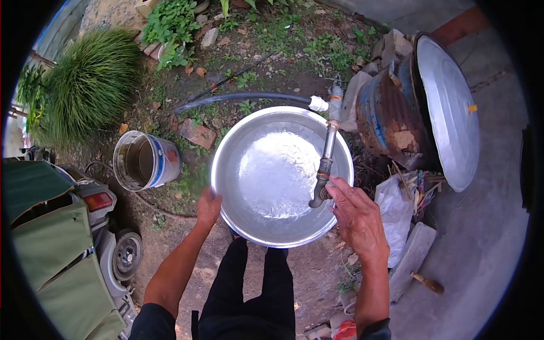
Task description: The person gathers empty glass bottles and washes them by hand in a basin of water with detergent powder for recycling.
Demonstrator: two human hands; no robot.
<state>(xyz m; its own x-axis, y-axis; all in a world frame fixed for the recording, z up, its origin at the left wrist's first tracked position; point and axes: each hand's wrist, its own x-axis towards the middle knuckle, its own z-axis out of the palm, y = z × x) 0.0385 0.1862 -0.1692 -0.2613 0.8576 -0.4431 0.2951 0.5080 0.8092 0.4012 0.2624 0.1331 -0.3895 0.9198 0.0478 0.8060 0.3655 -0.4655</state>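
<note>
The right hand (360,215) has its fingertips at the handle of the metal tap with a dark, curved spout (320,184); whether they are closed on it cannot be told. The left hand (208,207), blurred, is at the left rim of the wide, round, silver metal basin (249,221); how firmly it grasps cannot be told either. The basin is on the ground in front of the person's feet, with bright, rippled water inside, and the spout hangs over its right part. A white plastic fitting (318,103) joins a black flexible hose (243,96) near the tap's upright end. Left of the basin is a white plastic bucket with a blue band (173,164). To the right, a round silver metal lid (447,113) leans against a rusty, blue-streaked metal drum (391,116), with a whitish plastic sack (395,212) below it. Far left, a dense, grassy green plant (90,85) grows beyond a green fabric cover (62,238).
</note>
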